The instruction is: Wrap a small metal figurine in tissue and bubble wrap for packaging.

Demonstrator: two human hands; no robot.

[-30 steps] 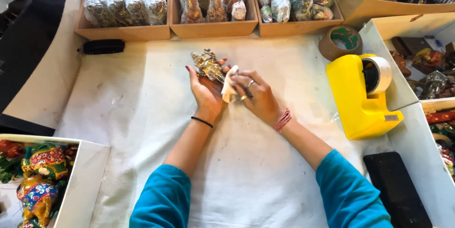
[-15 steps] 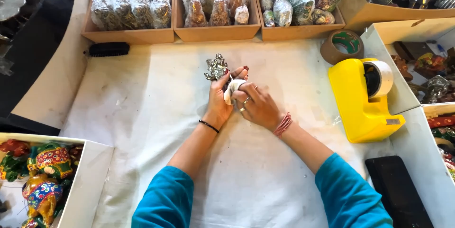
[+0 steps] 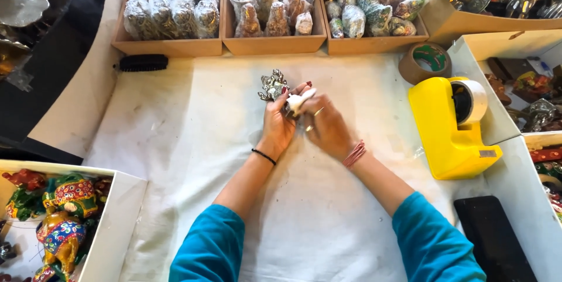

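Observation:
My left hand (image 3: pixel 277 125) grips a small ornate metal figurine (image 3: pixel 273 86) that sticks up above the fingers, over the white cloth (image 3: pixel 193 141) in the middle of the table. My right hand (image 3: pixel 325 128) presses against the left one and pinches a small white piece (image 3: pixel 296 101), paper or tape, against the figurine's lower part. Both sleeves are teal; a black band circles the left wrist, a red one the right.
Three wooden trays (image 3: pixel 175 45) of plastic-wrapped figurines line the far edge. A yellow tape dispenser (image 3: pixel 451 132) and a brown tape roll (image 3: pixel 425 62) stand at the right, a black brush (image 3: pixel 143 62) at the left. A box of painted figures (image 3: pixel 55 212) sits front left, a black slab (image 3: pixel 492 241) front right.
The figurine has turned in my hands from lying tilted to the left to standing more upright. Both hands stay pressed together around it.

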